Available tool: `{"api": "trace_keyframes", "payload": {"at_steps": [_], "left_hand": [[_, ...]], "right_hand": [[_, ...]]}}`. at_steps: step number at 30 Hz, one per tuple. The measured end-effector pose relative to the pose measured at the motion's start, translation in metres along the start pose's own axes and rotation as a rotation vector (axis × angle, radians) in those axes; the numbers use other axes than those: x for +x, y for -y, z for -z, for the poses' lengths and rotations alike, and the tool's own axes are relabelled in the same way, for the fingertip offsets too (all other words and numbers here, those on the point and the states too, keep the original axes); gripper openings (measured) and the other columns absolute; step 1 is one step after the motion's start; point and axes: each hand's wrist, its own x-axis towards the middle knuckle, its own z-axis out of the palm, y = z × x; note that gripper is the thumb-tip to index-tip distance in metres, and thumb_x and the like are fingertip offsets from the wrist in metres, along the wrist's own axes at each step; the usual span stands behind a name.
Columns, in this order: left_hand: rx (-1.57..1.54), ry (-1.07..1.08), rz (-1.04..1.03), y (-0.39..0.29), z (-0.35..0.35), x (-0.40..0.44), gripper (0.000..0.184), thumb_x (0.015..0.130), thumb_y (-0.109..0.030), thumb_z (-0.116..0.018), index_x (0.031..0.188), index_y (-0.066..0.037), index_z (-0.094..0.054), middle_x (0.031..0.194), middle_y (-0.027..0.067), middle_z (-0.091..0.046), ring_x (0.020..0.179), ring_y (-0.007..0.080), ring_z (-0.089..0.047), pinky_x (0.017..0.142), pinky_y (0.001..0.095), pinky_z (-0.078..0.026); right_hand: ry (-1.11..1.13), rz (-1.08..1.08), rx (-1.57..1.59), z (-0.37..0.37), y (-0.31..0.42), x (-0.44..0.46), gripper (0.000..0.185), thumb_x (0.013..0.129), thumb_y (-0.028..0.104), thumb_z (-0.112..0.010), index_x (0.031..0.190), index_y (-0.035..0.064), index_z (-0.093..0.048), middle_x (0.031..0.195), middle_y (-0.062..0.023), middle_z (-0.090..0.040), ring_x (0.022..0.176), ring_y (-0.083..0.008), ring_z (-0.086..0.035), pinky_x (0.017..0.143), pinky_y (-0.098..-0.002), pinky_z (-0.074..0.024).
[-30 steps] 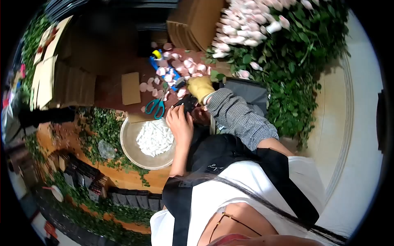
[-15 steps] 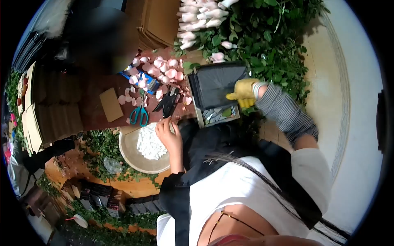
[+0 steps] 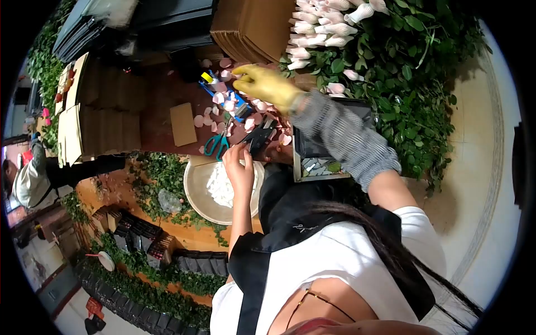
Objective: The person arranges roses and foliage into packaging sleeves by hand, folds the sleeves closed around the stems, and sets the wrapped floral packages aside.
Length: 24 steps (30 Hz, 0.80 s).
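My left hand [image 3: 239, 167] is bare and hangs at the table's front edge, above the rim of a round bowl [image 3: 191, 192] that holds small white pieces [image 3: 220, 184]. Its fingers are bent but apart, close to a black stapler-like tool [image 3: 260, 135]. My right hand [image 3: 262, 85], in a yellow glove with a grey striped sleeve, reaches over the table's far part with thumb and fingers apart. Nothing shows in it. Below it lie loose pink petals [image 3: 229, 105] and a blue holder [image 3: 241, 109]. Teal-handled scissors [image 3: 216, 146] lie left of the black tool.
A black-lined box [image 3: 298, 162] with grey pieces stands under my right forearm. Pale pink wrapped roses [image 3: 321, 28] and leafy stems [image 3: 402, 84] fill the upper right. Cardboard sheets [image 3: 248, 30] stand behind the table; a cardboard piece [image 3: 183, 124] lies left. Another person [image 3: 33, 178] is far left.
My right hand has moved left and away from me, from the black-lined box to above the petals. My left hand stays by the bowl and black tool. The camera view has shifted.
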Motion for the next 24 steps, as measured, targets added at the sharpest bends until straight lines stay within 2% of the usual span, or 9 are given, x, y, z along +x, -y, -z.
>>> {"api": "trace_keyframes", "payload": {"at_steps": [3, 5, 8, 11, 12, 16, 21, 22, 24], "left_hand": [[-0.103, 0.005, 0.043, 0.004, -0.002, 0.022, 0.018, 0.092, -0.009, -0.063, 0.108, -0.001, -0.067, 0.103, 0.0153, -0.067, 0.102, 0.0343, -0.059, 0.094, 0.0417, -0.046], [-0.226, 0.047, 0.154, 0.026, -0.014, 0.034, 0.023, 0.096, -0.012, -0.060, 0.114, 0.001, -0.067, 0.105, 0.0148, -0.070, 0.100, 0.0282, -0.064, 0.090, 0.0376, -0.050], [-0.622, 0.147, 0.347, 0.031, -0.010, 0.052, 0.037, 0.104, -0.025, -0.056, 0.121, 0.008, -0.063, 0.109, 0.0119, -0.071, 0.096, 0.0165, -0.067, 0.086, 0.0296, -0.052], [-0.905, 0.482, 0.541, 0.038, -0.006, 0.069, 0.056, 0.105, -0.044, -0.047, 0.131, 0.004, -0.058, 0.118, 0.0104, -0.068, 0.106, 0.0163, -0.064, 0.093, 0.0305, -0.048], [-0.993, 0.621, 0.438, 0.042, -0.012, 0.076, 0.061, 0.105, -0.049, -0.043, 0.136, 0.002, -0.055, 0.122, 0.0098, -0.066, 0.111, 0.0159, -0.061, 0.096, 0.0316, -0.046], [-0.780, 0.555, 0.540, 0.033, -0.035, 0.090, 0.025, 0.103, -0.021, -0.058, 0.105, 0.001, -0.071, 0.089, 0.0044, -0.073, 0.073, 0.0079, -0.065, 0.066, 0.0198, -0.049], [-0.722, 0.617, 0.679, 0.053, -0.084, 0.084, 0.027, 0.101, -0.024, -0.061, 0.099, 0.001, -0.071, 0.088, 0.0052, -0.074, 0.068, 0.0077, -0.063, 0.060, 0.0196, -0.047], [-0.711, 0.580, 0.627, 0.060, -0.086, 0.078, 0.026, 0.100, -0.023, -0.061, 0.100, 0.000, -0.071, 0.087, 0.0050, -0.073, 0.067, 0.0075, -0.062, 0.059, 0.0197, -0.046], [-0.793, 0.465, 0.510, 0.030, -0.078, 0.082, 0.024, 0.100, -0.023, -0.061, 0.100, -0.001, -0.072, 0.084, 0.0040, -0.071, 0.065, 0.0067, -0.060, 0.057, 0.0192, -0.044]], "right_hand": [[0.329, -0.029, -0.243, -0.023, -0.048, 0.065, 0.045, 0.097, 0.043, -0.059, 0.112, 0.0019, -0.069, 0.103, -0.0081, -0.073, 0.093, -0.0192, -0.067, 0.084, -0.0329, -0.0528], [0.531, 0.114, 0.145, -0.025, -0.060, 0.057, 0.045, 0.099, 0.043, -0.054, 0.101, 0.0025, -0.072, 0.094, -0.0077, -0.074, 0.087, -0.0174, -0.067, 0.081, -0.0318, -0.0529], [0.242, 0.051, -0.206, 0.008, 0.010, -0.059, 0.036, 0.097, 0.035, -0.050, 0.084, 0.0077, -0.068, 0.076, -0.0054, -0.069, 0.065, -0.0157, -0.062, 0.062, -0.0336, -0.0503], [0.228, -0.126, 0.079, -0.014, -0.026, -0.162, 0.029, 0.098, 0.030, -0.054, 0.082, 0.0090, -0.066, 0.075, -0.0016, -0.066, 0.068, -0.0113, -0.061, 0.064, -0.0293, -0.0495], [0.163, -0.143, 0.258, -0.031, -0.035, -0.187, 0.027, 0.097, 0.028, -0.056, 0.083, 0.0060, -0.066, 0.076, -0.0015, -0.067, 0.069, -0.0127, -0.062, 0.065, -0.0302, -0.0504], [0.003, -0.220, -0.036, -0.044, -0.029, -0.195, 0.026, 0.096, 0.024, -0.057, 0.090, 0.0014, -0.067, 0.080, -0.0103, -0.069, 0.071, -0.0212, -0.065, 0.069, -0.0337, -0.0516], [-0.052, -0.113, 0.081, -0.061, -0.045, -0.157, 0.027, 0.095, 0.027, -0.059, 0.089, 0.0016, -0.067, 0.078, -0.0074, -0.068, 0.070, -0.0179, -0.064, 0.068, -0.0340, -0.0509], [0.009, -0.182, 0.352, -0.070, -0.058, -0.153, 0.026, 0.093, 0.027, -0.062, 0.091, 0.0019, -0.066, 0.079, -0.0056, -0.068, 0.070, -0.0144, -0.061, 0.068, -0.0327, -0.0502], [0.006, -0.067, 0.333, -0.050, -0.034, -0.164, 0.025, 0.092, 0.029, -0.065, 0.090, 0.0037, -0.067, 0.078, -0.0046, -0.067, 0.071, -0.0128, -0.059, 0.068, -0.0312, -0.0497]]}}
